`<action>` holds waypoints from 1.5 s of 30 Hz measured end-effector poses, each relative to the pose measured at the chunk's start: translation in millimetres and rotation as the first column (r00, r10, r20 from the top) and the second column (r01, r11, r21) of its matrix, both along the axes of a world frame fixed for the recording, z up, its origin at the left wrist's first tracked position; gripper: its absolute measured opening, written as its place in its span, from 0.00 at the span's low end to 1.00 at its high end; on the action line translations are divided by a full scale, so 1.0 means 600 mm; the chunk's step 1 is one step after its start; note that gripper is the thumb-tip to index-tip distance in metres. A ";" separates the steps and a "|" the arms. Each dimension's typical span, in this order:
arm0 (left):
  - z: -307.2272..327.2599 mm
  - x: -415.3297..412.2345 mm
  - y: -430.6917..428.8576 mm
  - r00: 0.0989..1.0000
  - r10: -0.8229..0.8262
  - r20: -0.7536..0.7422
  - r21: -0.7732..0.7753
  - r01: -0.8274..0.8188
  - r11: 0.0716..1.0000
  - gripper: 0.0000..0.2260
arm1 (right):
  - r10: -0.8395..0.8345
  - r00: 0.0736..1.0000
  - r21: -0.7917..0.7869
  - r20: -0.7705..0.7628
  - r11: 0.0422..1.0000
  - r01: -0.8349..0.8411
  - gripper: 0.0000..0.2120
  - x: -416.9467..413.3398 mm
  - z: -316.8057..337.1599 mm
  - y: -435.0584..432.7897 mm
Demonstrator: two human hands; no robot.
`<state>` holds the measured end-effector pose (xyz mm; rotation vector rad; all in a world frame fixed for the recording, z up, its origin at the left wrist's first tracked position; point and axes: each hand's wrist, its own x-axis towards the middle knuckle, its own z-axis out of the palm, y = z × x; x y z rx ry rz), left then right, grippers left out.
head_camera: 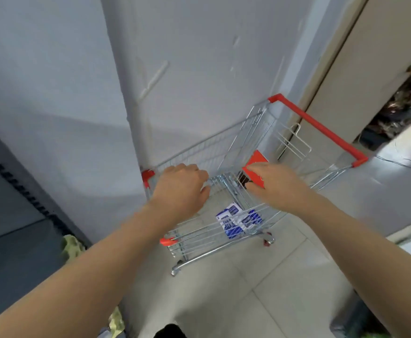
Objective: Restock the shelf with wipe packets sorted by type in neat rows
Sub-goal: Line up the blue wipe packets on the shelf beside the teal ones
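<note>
A small wire shopping cart [226,247] with a red handle [321,129] stands on the tiled floor against a grey wall. Several blue-and-white wipe packets [236,222] lie on its bottom. My left hand [180,189] hovers over the cart's near-left corner with its fingers loosely curled, and I see nothing in it. My right hand [275,184] reaches over the basket and pinches a flat red packet [257,162] between fingers and thumb, above the blue packets.
The grey wall [199,69] rises right behind the cart. A dark shelf unit [9,215] stands at the left. A pale door or panel [370,69] and a cluttered shelf [404,106] are at the right. Floor tiles [260,301] spread out in front.
</note>
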<state>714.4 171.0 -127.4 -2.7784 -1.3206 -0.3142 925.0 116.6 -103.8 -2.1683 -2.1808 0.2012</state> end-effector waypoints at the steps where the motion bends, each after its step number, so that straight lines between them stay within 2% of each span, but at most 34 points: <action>1: -0.021 0.025 0.023 1.000 -0.006 -0.028 -0.024 0.005 1.000 0.16 | -0.009 1.000 -0.014 -0.005 1.000 0.009 0.19 0.025 -0.016 0.017; 4: -0.086 0.096 0.099 0.995 -0.011 -0.104 -0.118 -0.001 0.993 0.16 | -0.073 0.997 -0.106 -0.025 0.992 0.070 0.18 0.097 -0.071 0.081; 8: -0.180 0.180 0.207 0.989 -0.009 -0.147 -0.252 -0.029 0.967 0.16 | -0.102 0.995 -0.229 -0.025 0.969 0.093 0.09 0.189 -0.162 0.181; 11: -0.255 0.234 0.282 0.987 -0.016 -0.162 -0.360 -0.045 0.932 0.15 | -0.118 0.993 -0.305 -0.005 0.946 0.111 0.18 0.246 -0.231 0.252; 14: -0.343 0.282 0.344 0.986 -0.009 -0.168 -0.463 -0.071 0.884 0.15 | -0.091 0.996 -0.387 -0.017 0.919 0.077 0.17 0.300 -0.313 0.316; 18: -0.481 0.341 0.398 0.983 0.004 -0.185 -0.610 -0.118 0.784 0.17 | -0.046 0.997 -0.493 -0.069 0.870 0.006 0.13 0.361 -0.438 0.379; 22: -0.626 0.388 0.421 0.973 0.053 -0.227 -0.727 -0.205 0.656 0.16 | 0.014 0.996 -0.577 -0.089 0.814 -0.063 0.17 0.403 -0.566 0.428; 29: -0.836 0.432 0.409 0.940 0.167 -0.297 -0.826 -0.340 0.449 0.19 | 0.087 0.986 -0.696 -0.144 0.699 -0.164 0.18 0.444 -0.773 0.470; 34: -0.902 0.444 0.390 0.932 0.238 -0.273 -0.821 -0.355 0.448 0.25 | 0.026 0.973 -0.709 -0.230 0.681 -0.186 0.18 0.457 -0.854 0.463; 37: -0.917 0.442 0.387 0.927 0.178 -0.329 -0.802 -0.374 0.466 0.24 | -0.055 0.957 -0.695 -0.283 0.700 -0.166 0.20 0.459 -0.879 0.458; 39: -0.923 0.432 0.393 0.930 0.202 -0.308 -0.832 -0.367 0.417 0.22 | -0.134 0.945 -0.682 -0.299 0.723 -0.113 0.22 0.458 -0.892 0.466; 41: -0.922 0.416 0.404 0.918 0.321 -0.234 -0.889 -0.336 0.312 0.17 | -0.191 0.928 -0.665 -0.319 0.743 -0.075 0.23 0.454 -0.904 0.478; 43: -0.916 0.398 0.419 0.872 0.459 -0.171 -0.917 -0.311 0.249 0.13 | -0.288 0.895 -0.673 -0.341 0.739 -0.018 0.25 0.447 -0.918 0.488; 45: -0.906 0.380 0.429 0.818 0.561 -0.129 -0.928 -0.299 0.223 0.13 | -0.404 0.854 -0.710 -0.329 0.702 0.059 0.25 0.441 -0.934 0.492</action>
